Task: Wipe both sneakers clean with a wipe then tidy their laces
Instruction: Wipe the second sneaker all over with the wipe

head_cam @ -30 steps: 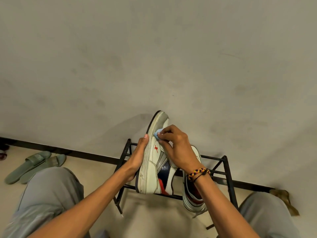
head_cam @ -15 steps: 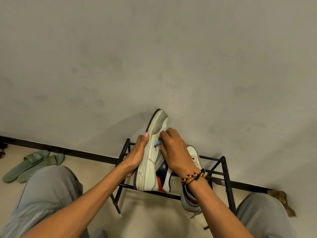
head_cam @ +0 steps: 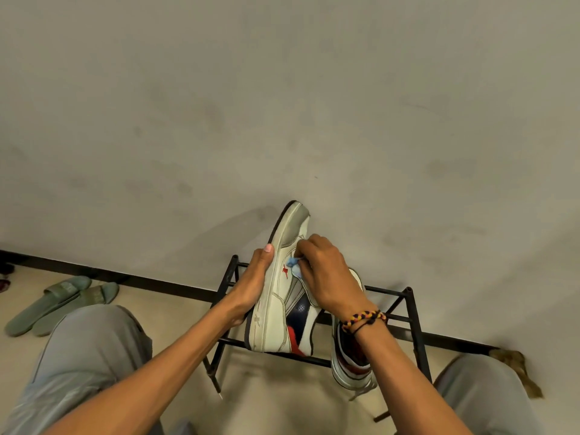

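Note:
A white sneaker with navy and red panels is held up on its side, toe pointing at the wall. My left hand grips its sole from the left, thumb on the sole's edge. My right hand pinches a small blue wipe and presses it against the sneaker's side beside the red logo. The second sneaker sits on the black metal shoe rack, mostly hidden behind my right wrist.
A grey wall fills the upper view, with a dark baseboard along the floor. A pair of green slides lies on the floor at left. My knees in grey trousers flank the rack. Something brown lies at right.
My right hand with the wipe has slid down the sneaker's side from near the toe toward the logo. The left hand keeps its hold on the sole.

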